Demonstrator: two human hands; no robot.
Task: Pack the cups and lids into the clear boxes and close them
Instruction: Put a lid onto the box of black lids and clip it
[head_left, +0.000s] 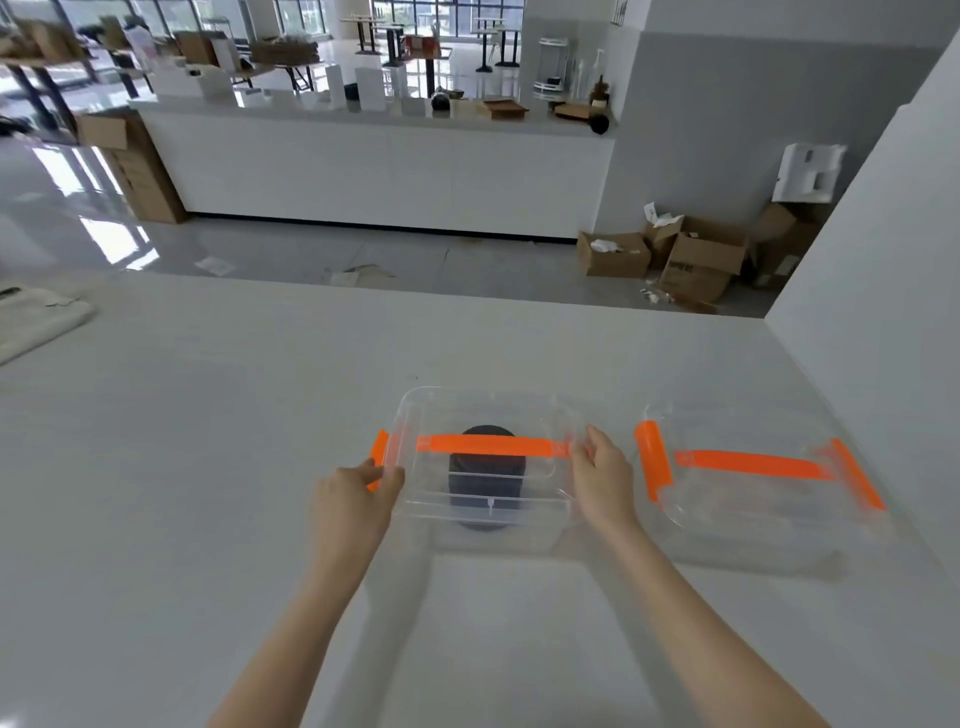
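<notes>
Clear box (483, 467) with dark cup (485, 483) between both hands (358, 493).

both arms stretched toward 12 o'clock, left hand (358, 488) pinching, right hand (602, 475) curled, thumbs up top

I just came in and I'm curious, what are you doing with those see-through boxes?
A person is closing a clear box on the white table. The left hand is at its orange side latch, and the right hand is on the other end. Something dark sits inside under the lid. A second clear box stands right beside it, untouched.
</notes>
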